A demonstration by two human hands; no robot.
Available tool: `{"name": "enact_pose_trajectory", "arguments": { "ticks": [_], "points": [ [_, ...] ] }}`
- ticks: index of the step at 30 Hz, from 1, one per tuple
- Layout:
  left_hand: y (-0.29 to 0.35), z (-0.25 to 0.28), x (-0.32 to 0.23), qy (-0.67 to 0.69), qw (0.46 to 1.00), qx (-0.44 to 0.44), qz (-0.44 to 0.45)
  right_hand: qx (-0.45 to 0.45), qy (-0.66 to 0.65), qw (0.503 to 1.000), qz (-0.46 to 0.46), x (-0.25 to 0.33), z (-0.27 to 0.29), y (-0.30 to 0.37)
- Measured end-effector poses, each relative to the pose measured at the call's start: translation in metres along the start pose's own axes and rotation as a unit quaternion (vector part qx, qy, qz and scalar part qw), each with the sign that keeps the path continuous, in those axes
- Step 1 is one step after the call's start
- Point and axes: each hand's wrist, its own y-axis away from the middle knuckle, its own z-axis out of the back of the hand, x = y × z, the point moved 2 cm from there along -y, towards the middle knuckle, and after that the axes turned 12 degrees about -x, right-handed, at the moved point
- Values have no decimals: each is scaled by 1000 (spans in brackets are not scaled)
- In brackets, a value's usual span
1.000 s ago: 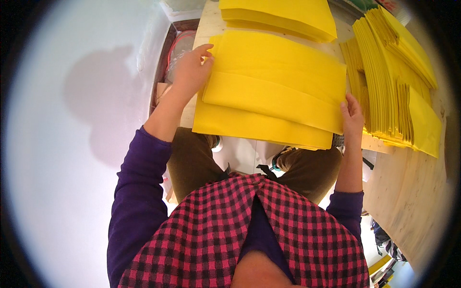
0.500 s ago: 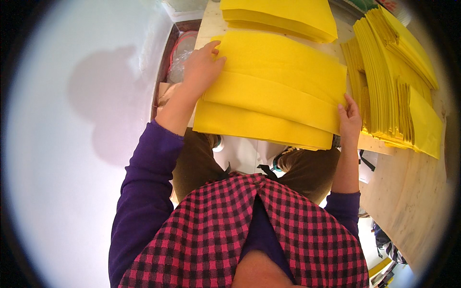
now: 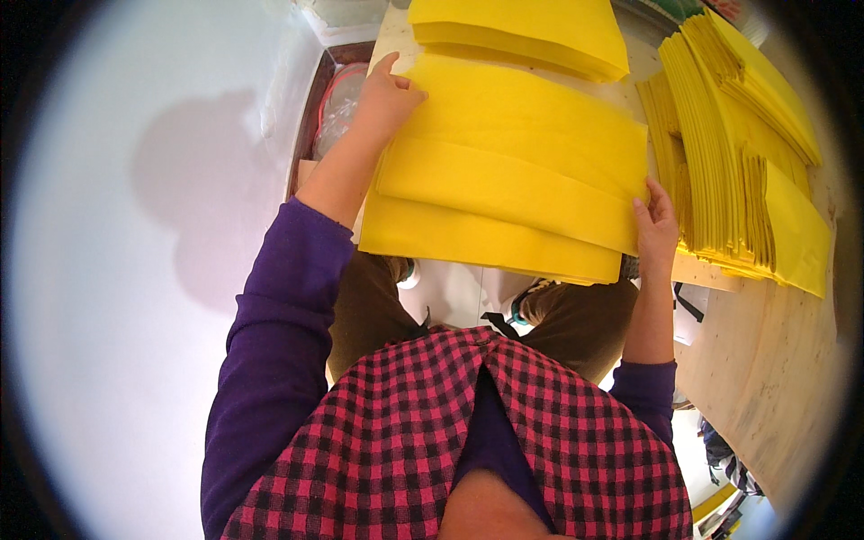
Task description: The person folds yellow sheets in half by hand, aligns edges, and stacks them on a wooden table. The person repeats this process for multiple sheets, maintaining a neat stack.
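As the head view shows, yellow sheets (image 3: 513, 135): upper centre, long axis left-right, ends at both hands.
Left hand (image 3: 387, 101): sheets rightward; fingers loosely spread.
Right hand (image 3: 659, 225): sheets leftward; fingers bent, cannot tell whether gripping.

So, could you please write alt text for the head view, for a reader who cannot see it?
Stacked yellow sheets lie on a wooden table, with a person's left hand at their upper left edge and right hand at their right edge. Another yellow stack lies beyond them, and thick yellow bundles lie to the right.
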Motion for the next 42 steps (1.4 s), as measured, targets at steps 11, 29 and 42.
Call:
{"name": "enact_pose_trajectory", "arguments": {
  "ticks": [11, 29, 42],
  "points": [
    [49, 26, -23, 106, 981, -15, -164, -40, 8, 999, -2, 6, 4, -4],
    [122, 57, -15, 166, 920, 52, -352, -70, -114, 991, 30, 35, 20, -6],
    [107, 57, -31, 129, 971, -46, -196, -61, -98, 984, 134, 65, 12, -4]
  ]
}}
